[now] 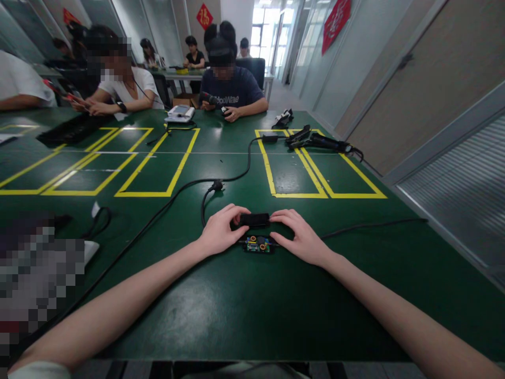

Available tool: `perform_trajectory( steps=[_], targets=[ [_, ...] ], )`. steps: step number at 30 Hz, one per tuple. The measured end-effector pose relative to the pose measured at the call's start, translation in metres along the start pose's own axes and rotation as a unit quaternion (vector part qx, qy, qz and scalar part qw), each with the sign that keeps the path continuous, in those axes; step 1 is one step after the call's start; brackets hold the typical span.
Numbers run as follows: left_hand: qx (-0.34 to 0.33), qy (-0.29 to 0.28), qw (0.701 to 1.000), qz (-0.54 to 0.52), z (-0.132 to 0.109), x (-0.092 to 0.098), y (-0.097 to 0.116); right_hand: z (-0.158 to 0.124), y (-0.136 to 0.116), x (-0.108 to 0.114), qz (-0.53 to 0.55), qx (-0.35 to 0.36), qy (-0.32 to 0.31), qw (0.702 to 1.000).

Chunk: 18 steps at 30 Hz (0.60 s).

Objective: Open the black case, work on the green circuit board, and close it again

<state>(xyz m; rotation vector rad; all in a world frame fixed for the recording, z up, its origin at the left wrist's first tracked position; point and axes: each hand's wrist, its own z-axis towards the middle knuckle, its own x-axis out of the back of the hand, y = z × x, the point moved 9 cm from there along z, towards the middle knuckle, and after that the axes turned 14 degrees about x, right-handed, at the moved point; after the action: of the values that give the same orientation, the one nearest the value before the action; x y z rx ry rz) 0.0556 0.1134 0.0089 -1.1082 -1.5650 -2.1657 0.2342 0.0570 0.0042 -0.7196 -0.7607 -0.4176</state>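
The left hand (225,227) is gripping the left end of a black casing (255,220) between thumb and fingers. The right hand (303,238) is curving toward the casing's right end, its thumb and fingers parted; whether it is gripping or only touching, I cannot tell. The casing is sitting between the two hands, just on the far side of a small circuit board (258,244), which is lying on the green bench (221,316). A black plug (216,185) is resting beyond the left hand, and a long black cable (189,183) is running past it. On the far side, a person in a dark shirt (236,87) is sitting with both forearms forward.
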Motion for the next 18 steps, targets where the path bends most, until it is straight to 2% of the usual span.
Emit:
perform_trajectory(
  steps=[4,8,14,18],
  targets=[
    [-0.016,-0.042,0.994,-0.097,0.001,-0.001,0.004,0.001,0.004,0.002,0.052,-0.036,0.005,0.998],
    [-0.001,-0.067,0.985,-0.159,0.001,0.0,0.001,0.0,0.007,0.002,0.093,-0.096,-0.002,0.991],
    [0.068,-0.135,0.952,-0.266,0.006,-0.006,-0.011,0.001,0.005,0.0,0.132,-0.096,-0.013,0.986],
    [0.101,-0.151,0.929,-0.322,0.01,-0.007,-0.017,0.001,0.005,0.002,0.133,-0.092,-0.01,0.987]
  ],
)
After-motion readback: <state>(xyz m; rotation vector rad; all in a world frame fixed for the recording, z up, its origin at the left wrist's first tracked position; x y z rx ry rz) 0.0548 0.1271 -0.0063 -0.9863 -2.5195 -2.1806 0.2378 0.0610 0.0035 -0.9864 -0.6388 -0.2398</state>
